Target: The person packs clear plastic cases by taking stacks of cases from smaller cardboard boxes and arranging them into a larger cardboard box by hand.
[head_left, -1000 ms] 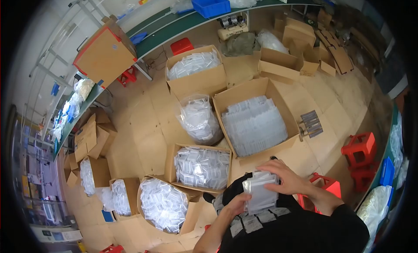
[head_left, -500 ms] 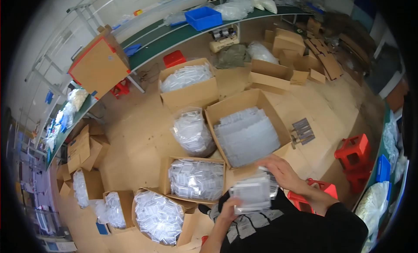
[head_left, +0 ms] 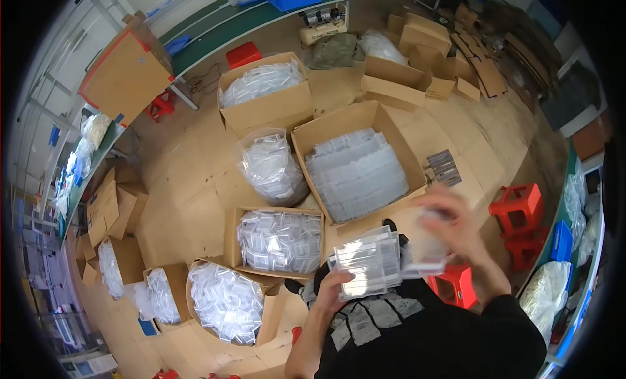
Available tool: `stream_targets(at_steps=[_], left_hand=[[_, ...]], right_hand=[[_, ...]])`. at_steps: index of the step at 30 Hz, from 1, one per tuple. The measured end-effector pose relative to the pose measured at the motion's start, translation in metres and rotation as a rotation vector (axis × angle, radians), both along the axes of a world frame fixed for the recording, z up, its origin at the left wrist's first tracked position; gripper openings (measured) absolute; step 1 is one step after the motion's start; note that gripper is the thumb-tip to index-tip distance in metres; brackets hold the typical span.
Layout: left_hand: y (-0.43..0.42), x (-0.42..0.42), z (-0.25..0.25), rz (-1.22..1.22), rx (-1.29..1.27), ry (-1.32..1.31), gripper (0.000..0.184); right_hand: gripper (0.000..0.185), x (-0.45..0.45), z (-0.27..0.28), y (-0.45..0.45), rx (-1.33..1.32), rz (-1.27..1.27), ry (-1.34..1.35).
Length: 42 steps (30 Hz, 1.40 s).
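Observation:
My left hand [head_left: 331, 290] grips a stack of clear plastic cases [head_left: 368, 262] by its left side, above my lap. My right hand [head_left: 451, 221] is raised to the right of the stack, its fingers bent and smeared by motion. Just below those fingers is a blurred clear plastic piece [head_left: 425, 254]; whether they hold it cannot be made out. Ahead of both hands stands a large open carton [head_left: 301, 141] filled with rows of flat, clear plastic pieces [head_left: 355, 174].
An open carton [head_left: 231, 239] of clear plastic parts stands left of my knees, beside another full carton [head_left: 270, 317]. A full clear bag [head_left: 270, 164] sits beyond. Red stools [head_left: 518, 209] are on the right. A long green bench [head_left: 215, 43] runs along the back.
My right hand has moved right and up, off the stack, and the blurred clear piece now shows below it. My left hand still holds the cases. The whole view has shifted slightly.

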<state>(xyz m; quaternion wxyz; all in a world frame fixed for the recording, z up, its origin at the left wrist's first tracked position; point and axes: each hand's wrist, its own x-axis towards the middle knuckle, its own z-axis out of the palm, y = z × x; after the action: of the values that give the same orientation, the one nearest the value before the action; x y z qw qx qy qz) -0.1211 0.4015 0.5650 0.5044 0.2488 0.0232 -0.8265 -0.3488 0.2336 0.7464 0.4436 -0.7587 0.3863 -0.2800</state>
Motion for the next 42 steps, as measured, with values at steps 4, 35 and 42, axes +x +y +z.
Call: stream_targets(at_steps=[4,35,42], left_hand=[[-0.003,-0.006,0.0,-0.087,0.001,-0.218,0.07],[0.003,-0.021,0.005,-0.116,-0.305,-0.256,0.092],[0.033,-0.028,-0.029,0.13,-0.081,0.102,0.077]], right_hand=[[0.044,0.05,-0.036,0.021,-0.16,0.141,0.16],[0.041,0.066,-0.084,0.047,0.033,0.46,0.042],[0.045,0.119,-0.096,0.031,0.241,0.727,0.163]])
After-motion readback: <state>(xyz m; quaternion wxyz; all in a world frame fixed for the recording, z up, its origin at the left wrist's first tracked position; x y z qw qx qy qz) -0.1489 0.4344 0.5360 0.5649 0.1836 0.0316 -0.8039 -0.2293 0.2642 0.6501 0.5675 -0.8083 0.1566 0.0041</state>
